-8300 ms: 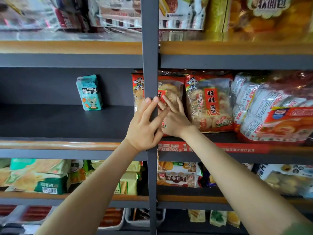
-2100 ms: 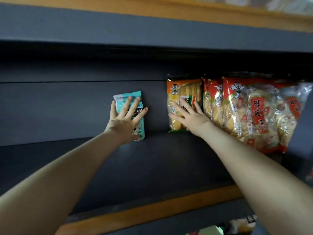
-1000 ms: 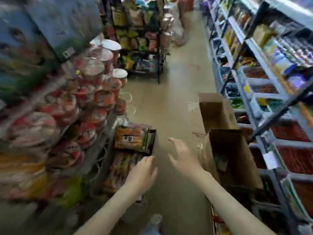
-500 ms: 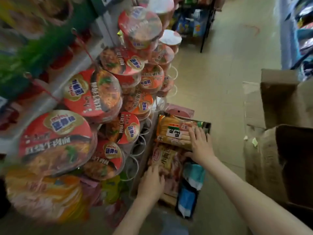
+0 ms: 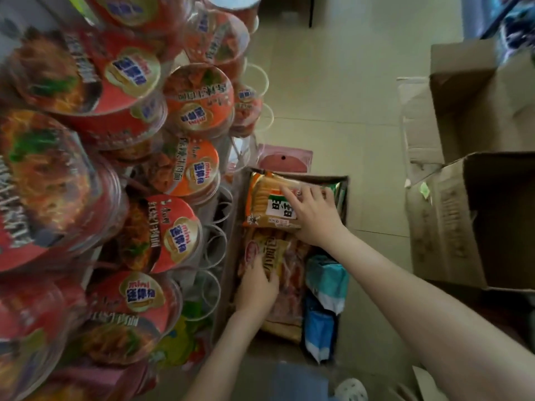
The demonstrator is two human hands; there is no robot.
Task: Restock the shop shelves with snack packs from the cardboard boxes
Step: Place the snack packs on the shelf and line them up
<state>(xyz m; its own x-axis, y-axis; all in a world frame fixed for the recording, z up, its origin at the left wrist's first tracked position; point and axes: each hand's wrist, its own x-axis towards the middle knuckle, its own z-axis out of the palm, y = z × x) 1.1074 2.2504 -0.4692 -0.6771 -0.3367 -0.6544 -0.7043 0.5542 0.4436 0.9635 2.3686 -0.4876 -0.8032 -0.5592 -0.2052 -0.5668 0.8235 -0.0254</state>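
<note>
An open cardboard box [image 5: 344, 183] stands on the floor below me, filled with snack packs. My right hand [image 5: 314, 217] lies with spread fingers on an orange rice-cracker pack [image 5: 262, 204] at the box's far end. My left hand [image 5: 257, 286] grips the edge of a red snack pack [image 5: 286, 285] with a yellow label, lying in the middle of the box. Teal and blue packs [image 5: 325, 277] stand on edge along the box's right side.
A wire rack of red instant-noodle cups [image 5: 173, 233] crowds the left, close to the box. Two brown cardboard boxes [image 5: 451, 224] stand open on the right. A pink pack [image 5: 285, 159] lies beyond the snack box. Tiled floor [image 5: 341, 91] stretches ahead. A white shoe [image 5: 350, 389] shows at the bottom.
I turned from the shelf, where both hands touched standing packs, down to the floor box. In the last half second my view came closer and my left hand closed on the red pack.
</note>
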